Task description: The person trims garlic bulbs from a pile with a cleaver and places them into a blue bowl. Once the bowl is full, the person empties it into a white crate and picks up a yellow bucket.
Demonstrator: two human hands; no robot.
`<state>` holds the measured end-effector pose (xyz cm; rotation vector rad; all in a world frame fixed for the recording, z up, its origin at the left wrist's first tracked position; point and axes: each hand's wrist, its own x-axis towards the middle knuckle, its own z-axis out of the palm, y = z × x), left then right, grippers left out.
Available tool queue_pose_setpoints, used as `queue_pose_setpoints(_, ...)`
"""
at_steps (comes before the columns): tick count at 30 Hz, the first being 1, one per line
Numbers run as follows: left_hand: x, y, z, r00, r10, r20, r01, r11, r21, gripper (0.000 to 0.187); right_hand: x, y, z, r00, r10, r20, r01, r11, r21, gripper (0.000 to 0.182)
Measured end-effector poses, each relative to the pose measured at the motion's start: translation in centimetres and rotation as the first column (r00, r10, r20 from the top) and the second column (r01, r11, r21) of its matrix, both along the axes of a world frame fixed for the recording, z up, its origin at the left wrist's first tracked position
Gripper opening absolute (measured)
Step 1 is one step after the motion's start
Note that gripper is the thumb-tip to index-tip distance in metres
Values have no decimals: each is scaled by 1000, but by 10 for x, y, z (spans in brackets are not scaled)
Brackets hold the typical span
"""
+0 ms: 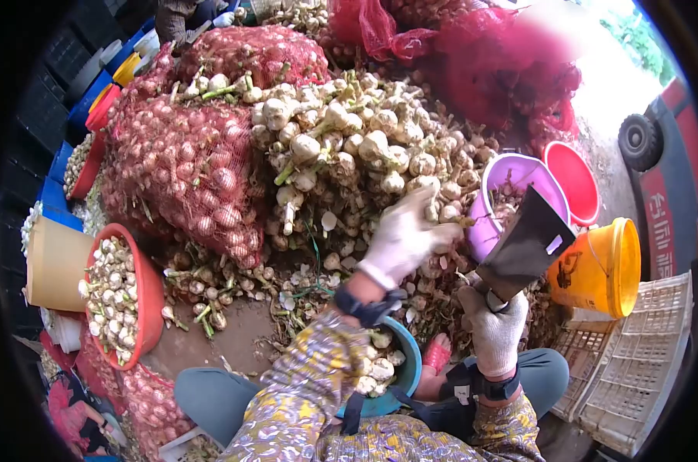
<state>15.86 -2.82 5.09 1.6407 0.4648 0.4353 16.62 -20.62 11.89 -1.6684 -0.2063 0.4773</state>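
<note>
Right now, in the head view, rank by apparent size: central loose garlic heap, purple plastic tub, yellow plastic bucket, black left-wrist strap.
1. Loose garlic heap
2. Purple tub, yellow bucket: too alike to rank
3. Black strap

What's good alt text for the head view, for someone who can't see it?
A person's gloved left hand is at a heap of garlic bulbs; the gloved right hand holds a dark-bladed tool near a purple tub. A blue basin of garlic sits between the knees.

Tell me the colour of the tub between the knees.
The tub is blue, showing best in the head view.
</note>
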Motion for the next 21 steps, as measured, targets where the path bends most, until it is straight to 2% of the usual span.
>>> queue_pose_setpoints(1, -17, 15, -15, 988, 133, -84, -111, 967, 228, 69, 3, -1, -1, 1000, -5, 1, 5, 1000, 14, 20)
queue_pose_setpoints(3, -66, 43, -77, 874, 400, -275, -305, 893, 332, 62, 8, -4, -9, 1000, -10, -13, 10, 998, -60, 21)
queue_pose_setpoints(4, -92, 56, -117, 755, 566, -332, -419, 805, 419, 59, 10, -6, -15, 1000, 15, -14, -16, 998, -57, 21)
queue_pose_setpoints(5, -112, 63, -124, 608, 606, -513, -474, 795, 378, 58, 8, -5, -18, 999, 24, -30, -26, 998, -61, 21)
queue_pose_setpoints(6, -135, 72, -181, 499, 712, -495, -445, 700, 558, 59, 8, -3, -20, 998, 36, -45, -38, 998, -54, 20)
queue_pose_setpoints(7, -158, 87, -268, 506, 689, -520, -543, 722, 428, 51, 8, -1, -20, 998, 47, -50, -49, 998, -46, 19)
queue_pose_setpoints(8, -165, 82, -259, 672, 426, -605, -607, 786, -120, 43, 3, 6, -19, 999, 42, -29, -42, 999, 30, 18)
queue_pose_setpoints(9, -168, 79, -236, 847, 168, -504, -493, 600, -629, 36, 3, 6, -18, 998, 53, -26, -53, 998, 26, 18)
queue_pose_setpoints(10, -169, 80, -211, 854, 97, -511, -393, 764, -511, 24, 2, 6, -18, 998, 54, 23, -54, 998, 8, 18)
queue_pose_setpoints(11, -175, 88, -197, 858, 31, -512, -269, 877, -399, 22, 1, 6, -19, 996, 62, 67, -61, 998, -6, 18)
queue_pose_setpoints(12, -182, 98, -173, 795, -69, -602, -168, 930, -328, 20, 4, 5, -28, 989, 26, 143, -21, 999, -36, 19)
queue_pose_setpoints(13, -197, 108, -156, 703, -150, -695, -63, 960, -271, 19, 3, 9, -29, 992, -3, 125, 7, 999, -34, 18)
queue_pose_setpoints(14, -227, 121, -161, 626, -233, -744, 171, 972, -160, 22, 0, 13, -23, 999, -8, 39, 9, 1000, -28, 17)
queue_pose_setpoints(15, -266, 144, -185, 485, -180, -856, 652, 726, 218, 29, -2, 16, -16, 999, -19, -43, 18, 1000, -23, 16)
queue_pose_setpoints(16, -298, 153, -180, 270, -217, -938, 760, 647, 69, 30, -4, 20, -17, 1000, -7, -20, 6, 1000, -26, 16)
queue_pose_setpoints(18, -368, 166, -168, -194, -349, -917, 840, 423, -339, 33, -9, 24, -19, 999, 47, 3, -47, 998, -44, 16)
queue_pose_setpoints(19, -393, 174, -155, -320, -410, -854, 803, 361, -474, 35, -12, 28, -19, 999, 52, 5, -51, 998, -42, 15)
queue_pose_setpoints(20, -395, 182, -116, -255, -454, -854, 577, 637, -511, 38, -15, 34, -18, 998, 63, 7, -62, 997, -38, 15)
queue_pose_setpoints(21, -391, 189, -93, -135, -388, -912, 452, 795, -405, 38, -19, 38, -16, 997, 83, -9, -83, 995, -58, 16)
